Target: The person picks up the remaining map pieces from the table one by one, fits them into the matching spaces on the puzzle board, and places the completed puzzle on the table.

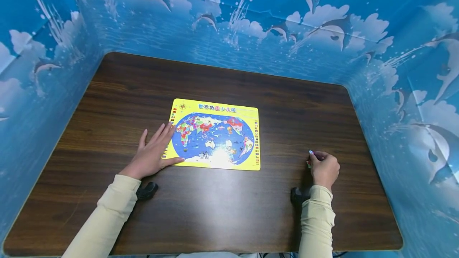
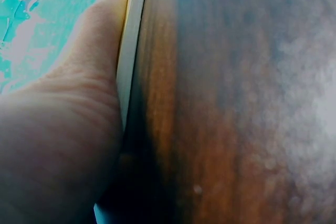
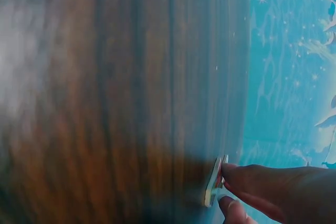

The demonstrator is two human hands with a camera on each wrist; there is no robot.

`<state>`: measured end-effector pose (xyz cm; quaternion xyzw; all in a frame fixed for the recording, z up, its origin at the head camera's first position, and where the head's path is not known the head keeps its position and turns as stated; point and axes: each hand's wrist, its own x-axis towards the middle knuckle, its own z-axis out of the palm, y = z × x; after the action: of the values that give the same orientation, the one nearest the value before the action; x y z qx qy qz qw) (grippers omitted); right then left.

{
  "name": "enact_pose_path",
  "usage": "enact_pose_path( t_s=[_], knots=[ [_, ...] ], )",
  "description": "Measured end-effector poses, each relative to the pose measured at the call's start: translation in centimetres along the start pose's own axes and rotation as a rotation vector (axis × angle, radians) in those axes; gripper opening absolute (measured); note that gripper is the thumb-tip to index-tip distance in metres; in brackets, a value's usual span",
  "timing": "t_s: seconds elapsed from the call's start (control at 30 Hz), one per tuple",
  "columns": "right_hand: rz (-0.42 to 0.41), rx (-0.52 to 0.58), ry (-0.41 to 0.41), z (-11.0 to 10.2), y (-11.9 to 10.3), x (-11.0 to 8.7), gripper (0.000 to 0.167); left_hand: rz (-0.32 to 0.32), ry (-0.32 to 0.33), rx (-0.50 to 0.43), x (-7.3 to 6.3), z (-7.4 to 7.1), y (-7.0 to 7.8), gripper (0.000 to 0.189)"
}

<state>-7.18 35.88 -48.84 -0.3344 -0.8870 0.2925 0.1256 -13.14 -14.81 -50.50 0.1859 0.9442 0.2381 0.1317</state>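
Observation:
A yellow-bordered world map puzzle board (image 1: 247,112) lies flat on the table, with a blue oval map, coloured countries and rows of small flags. My left hand (image 1: 155,152) rests with fingers spread over the board's left edge, its thumb along the lower left border. In the left wrist view the thumb (image 2: 97,40) lies along the board's pale side edge (image 2: 128,61). To the right of the board, my right hand (image 1: 325,169) pinches a small flat puzzle piece (image 3: 211,182) between thumb and fingers, low over the table. Most of the piece's face is hidden by the fingers.
The dark wood-grain table (image 1: 222,202) has rounded corners. A blue cloth with dolphins and clouds (image 1: 229,31) hangs around its back and sides. Black wrist devices (image 1: 147,191) sit at both sleeves. Light glares on the map's lower part and the table's front.

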Motion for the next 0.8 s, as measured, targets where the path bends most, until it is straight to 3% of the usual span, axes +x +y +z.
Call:
enact_pose_path(
  t_s=[0.37,0.63,0.8],
  knots=[
    [0.054,0.076,-0.051,-0.2,-0.2,0.0,0.017,-0.003,0.009,-0.012,-0.1,0.1,0.0,0.112],
    [-0.016,0.097,0.021,0.3,-0.3,-0.2,0.017,0.003,0.017,-0.008,-0.2,0.1,0.0,0.112],
    [-0.092,0.150,0.060,0.1,-1.9,-0.3,0.019,0.010,0.019,-0.008,-0.2,0.1,0.0,0.112]
  ],
)
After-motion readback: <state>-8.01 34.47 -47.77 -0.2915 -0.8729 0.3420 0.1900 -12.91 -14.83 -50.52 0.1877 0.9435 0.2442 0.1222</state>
